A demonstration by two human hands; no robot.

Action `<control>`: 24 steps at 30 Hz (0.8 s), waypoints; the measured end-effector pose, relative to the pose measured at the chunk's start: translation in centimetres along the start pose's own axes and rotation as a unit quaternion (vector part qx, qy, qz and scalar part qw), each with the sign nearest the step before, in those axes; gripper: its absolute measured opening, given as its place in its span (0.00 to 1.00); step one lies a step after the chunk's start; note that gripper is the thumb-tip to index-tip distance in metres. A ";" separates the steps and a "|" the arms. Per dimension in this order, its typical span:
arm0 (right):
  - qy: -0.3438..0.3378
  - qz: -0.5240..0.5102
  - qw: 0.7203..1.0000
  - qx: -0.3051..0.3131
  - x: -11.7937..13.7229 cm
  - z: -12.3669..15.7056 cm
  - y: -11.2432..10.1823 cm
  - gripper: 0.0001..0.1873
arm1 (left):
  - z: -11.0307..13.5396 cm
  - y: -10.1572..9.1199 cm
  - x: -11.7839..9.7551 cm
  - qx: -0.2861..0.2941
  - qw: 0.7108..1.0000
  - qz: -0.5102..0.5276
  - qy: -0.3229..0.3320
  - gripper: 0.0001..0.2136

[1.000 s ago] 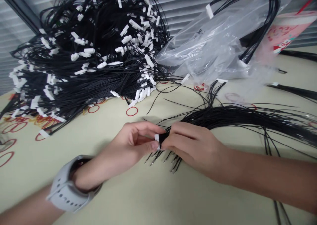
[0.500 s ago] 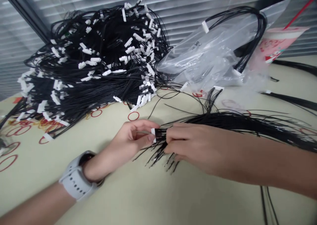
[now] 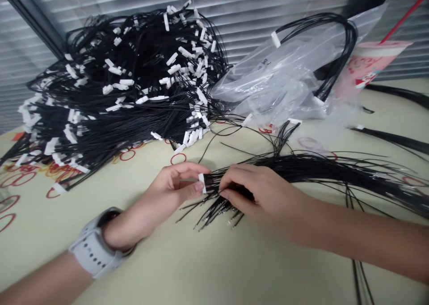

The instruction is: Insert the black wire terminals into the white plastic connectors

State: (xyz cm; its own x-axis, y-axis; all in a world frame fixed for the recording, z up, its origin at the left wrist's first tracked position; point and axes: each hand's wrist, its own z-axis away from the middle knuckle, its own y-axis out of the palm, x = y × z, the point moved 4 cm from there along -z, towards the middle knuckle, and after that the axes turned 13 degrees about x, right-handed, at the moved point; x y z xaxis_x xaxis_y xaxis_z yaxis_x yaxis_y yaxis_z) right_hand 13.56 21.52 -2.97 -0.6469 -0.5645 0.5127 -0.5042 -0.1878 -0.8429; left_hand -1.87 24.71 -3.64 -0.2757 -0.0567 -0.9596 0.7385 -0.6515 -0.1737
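Note:
Between thumb and fingers, my left hand (image 3: 176, 186) grips a small white connector (image 3: 202, 183), with black wires running out of its right side. Just right of it, my right hand (image 3: 253, 191) pinches at the black wires (image 3: 212, 180), thumb and forefinger together. Which wire sits in the pinch I cannot make out. Loose wire ends with small metal tips (image 3: 208, 213) fan out below the fingers. The long wire bundle (image 3: 308, 166) stretches away to the right behind my right hand.
A big heap of black cables with white connectors (image 3: 144, 72) stands at the back left. Right of it lie a clear plastic bag (image 3: 264, 79) and a pink cup (image 3: 377, 63) with a red straw. Red rubber bands (image 3: 178, 158) are scattered about the table (image 3: 234, 269).
Both hands and the connector appear slightly further left, as the whole view has shifted a little. My right hand has turned, so its thumb and forefinger pinch now shows above the loose ends.

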 end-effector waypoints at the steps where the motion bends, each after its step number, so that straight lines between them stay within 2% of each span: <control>1: -0.002 -0.014 1.000 -0.028 -0.1 0.0 0.2 0.07 | 0.0 0.0 0.0 0.000 1.000 0.002 0.001 0.13; 4: 0.000 -0.020 0.997 -0.075 -0.4 0.1 0.6 0.06 | 0.0 -0.1 0.1 -0.006 1.000 -0.004 -0.003 0.13; 8: 0.006 -0.003 0.995 -0.101 -0.7 0.4 0.8 0.06 | -0.1 -0.1 0.2 -0.007 1.000 -0.021 -0.002 0.13; 24: -0.016 0.036 0.995 -0.093 -0.7 0.4 1.2 0.06 | 0.0 0.1 0.2 0.009 1.000 -0.027 -0.004 0.12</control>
State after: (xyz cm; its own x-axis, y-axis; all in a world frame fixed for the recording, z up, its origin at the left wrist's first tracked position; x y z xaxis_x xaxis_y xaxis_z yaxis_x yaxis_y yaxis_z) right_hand 13.60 21.38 -4.42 -0.6683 -0.5969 0.4439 -0.5563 0.0049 -0.8309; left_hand -1.84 24.60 -3.82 -0.3193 -0.0277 -0.9473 0.7113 -0.6675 -0.2203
